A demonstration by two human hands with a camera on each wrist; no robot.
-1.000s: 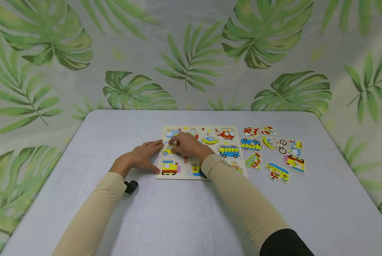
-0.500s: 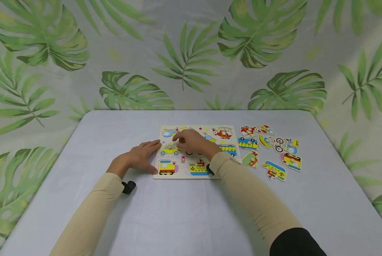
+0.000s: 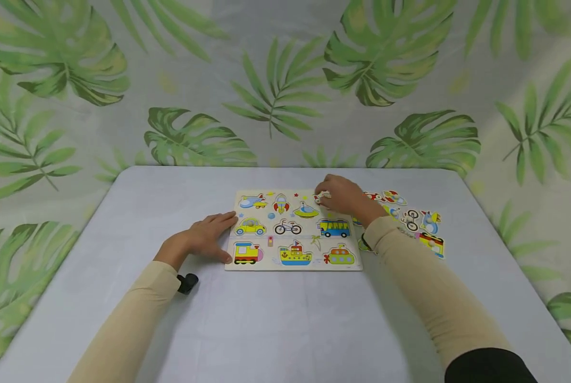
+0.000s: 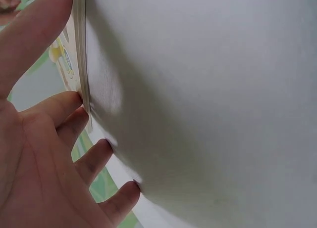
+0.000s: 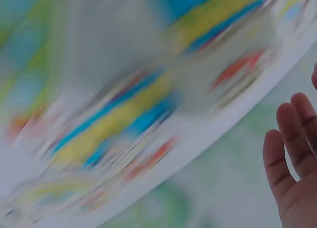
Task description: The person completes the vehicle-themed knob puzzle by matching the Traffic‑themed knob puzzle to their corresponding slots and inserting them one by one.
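A wooden peg puzzle board (image 3: pixel 276 267) lies on the table, printed with vehicles. The yellow car piece (image 3: pixel 250 227) sits in its place at the left of the middle row. My left hand (image 3: pixel 204 238) rests at the board's left edge with fingers spread, its thumb and fingertips against that edge in the left wrist view. Over the helicopter picture at the board's upper right is my right hand (image 3: pixel 345 198), partly covering it. The right wrist view is blurred, with several relaxed fingers (image 5: pixel 292 149) of that hand and nothing held in them.
Loose puzzle pieces lie right of the board: a rocket (image 3: pixel 394 198), a bicycle (image 3: pixel 411 219), a plane (image 3: pixel 430 222) and a train (image 3: pixel 431 244). The right forearm hides others. A leaf-patterned cloth (image 3: pixel 280 96) hangs behind the table.
My right hand has let go of the yellow car piece and moved right across the board to its upper right corner. My left hand stays at the left edge.
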